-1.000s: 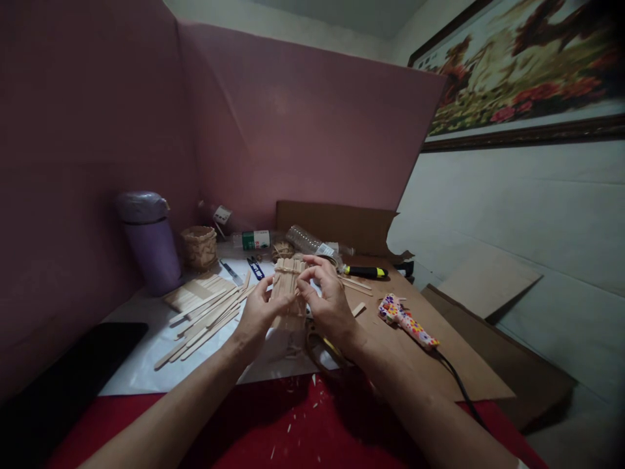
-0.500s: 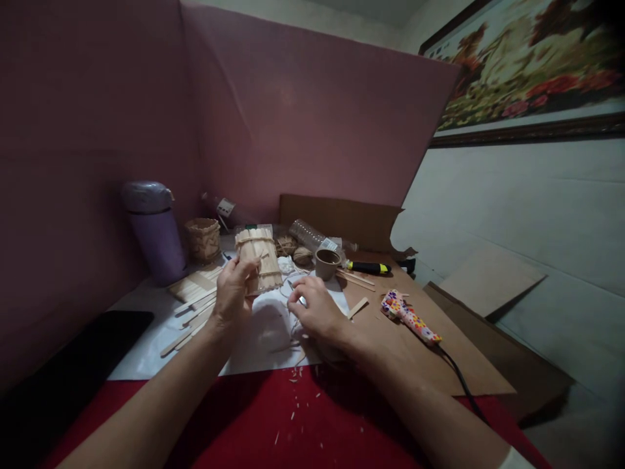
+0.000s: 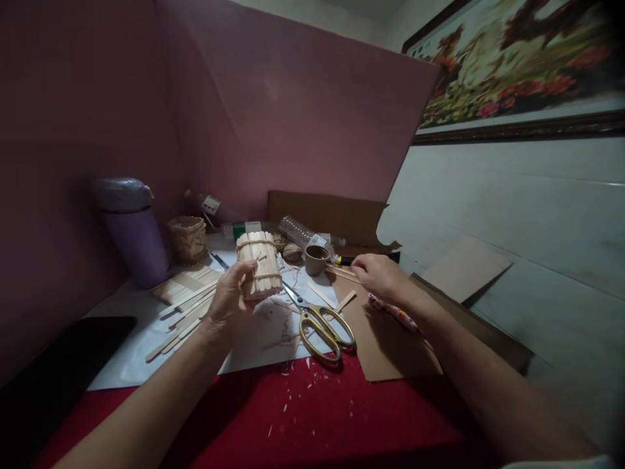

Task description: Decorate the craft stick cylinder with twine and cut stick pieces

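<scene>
My left hand [image 3: 228, 301] grips a small barrel-shaped holder made of wooden craft sticks [image 3: 258, 265], held upright above the white sheet [image 3: 254, 339]. My right hand [image 3: 382, 275] reaches out to the right over the brown cardboard [image 3: 390, 345], its fingers curled down on loose thin sticks [image 3: 342, 271] near a black and yellow knife [image 3: 364, 260]. Whether it grips anything is hidden. Gold-handled scissors [image 3: 319, 322] lie between my hands. A patterned glue gun [image 3: 390, 311] lies partly under my right wrist.
A purple flask [image 3: 131, 229], a woven basket [image 3: 187, 238], a small brown cup [image 3: 316, 258], twine balls [image 3: 291, 251] and a plastic bottle [image 3: 299, 231] stand at the back. Loose craft sticks [image 3: 183, 312] lie at the left. A dark phone [image 3: 53, 365] rests on the red cloth [image 3: 312, 417].
My right hand left the holder and the white sheet and moved right to the sticks by the knife, uncovering the scissors. My left hand lifted the holder upright and keeps it there.
</scene>
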Demonstrator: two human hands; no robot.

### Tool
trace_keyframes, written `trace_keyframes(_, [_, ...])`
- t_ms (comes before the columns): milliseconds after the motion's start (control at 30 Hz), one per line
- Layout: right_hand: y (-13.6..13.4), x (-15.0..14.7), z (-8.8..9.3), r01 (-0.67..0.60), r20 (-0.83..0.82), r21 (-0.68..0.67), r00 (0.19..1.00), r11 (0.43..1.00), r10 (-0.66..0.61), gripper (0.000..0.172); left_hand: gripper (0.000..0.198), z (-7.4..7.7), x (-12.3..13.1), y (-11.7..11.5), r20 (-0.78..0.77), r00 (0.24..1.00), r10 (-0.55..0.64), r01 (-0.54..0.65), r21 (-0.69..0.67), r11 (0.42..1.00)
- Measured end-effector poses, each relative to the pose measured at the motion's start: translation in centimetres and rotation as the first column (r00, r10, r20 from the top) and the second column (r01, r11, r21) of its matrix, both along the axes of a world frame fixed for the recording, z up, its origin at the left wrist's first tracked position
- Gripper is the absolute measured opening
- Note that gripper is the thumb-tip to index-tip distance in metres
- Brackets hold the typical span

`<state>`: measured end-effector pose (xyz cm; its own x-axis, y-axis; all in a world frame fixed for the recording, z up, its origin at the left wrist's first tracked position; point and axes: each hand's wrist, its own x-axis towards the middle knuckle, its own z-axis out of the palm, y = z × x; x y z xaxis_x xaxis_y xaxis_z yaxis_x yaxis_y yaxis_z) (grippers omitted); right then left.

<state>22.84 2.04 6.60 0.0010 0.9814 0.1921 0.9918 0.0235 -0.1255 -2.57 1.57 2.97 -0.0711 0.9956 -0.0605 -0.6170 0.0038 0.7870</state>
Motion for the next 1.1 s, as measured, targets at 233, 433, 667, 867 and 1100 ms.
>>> trace_keyframes(233, [-1.3,6.1,-3.6,0.140,0.081,-0.186,0.989,0.973,-0.126,0.016,0.029,-0.2,0.4,-0.6,-0.033,0.996,-0.080,0.080,-0.015,0.997])
trace_keyframes(433, [-1.7,8.0,-5.7,0.040,-0.083,-0.188,0.995,0.981,-0.056,0.016,0.037,-1.1,0.5,-0.6,-0.081,0.984,-0.159,0.159,0.000,0.987])
trace_keyframes(667, [-2.2,8.5,-6.3,0.005,-0.286,-0.130,0.957,0.991,-0.042,0.021,0.039,-1.4,0.4,-0.7,-0.117,0.962,-0.247,0.255,0.060,0.965])
trace_keyframes(867, [-3.7,8.2,-4.4,-0.064,-0.844,-0.153,0.528,0.986,-0.097,0.040,0.049,-1.0,0.8,-1.1,-0.146,0.950,-0.277,0.296,0.127,0.947])
trace_keyframes(1100, [-6.6,4.9,-0.8,-0.129,-0.962,-0.003,0.272,0.992,0.033,0.043,0.034,-0.1,-0.2,-0.7,-0.077,0.986,-0.147,0.157,0.138,0.978])
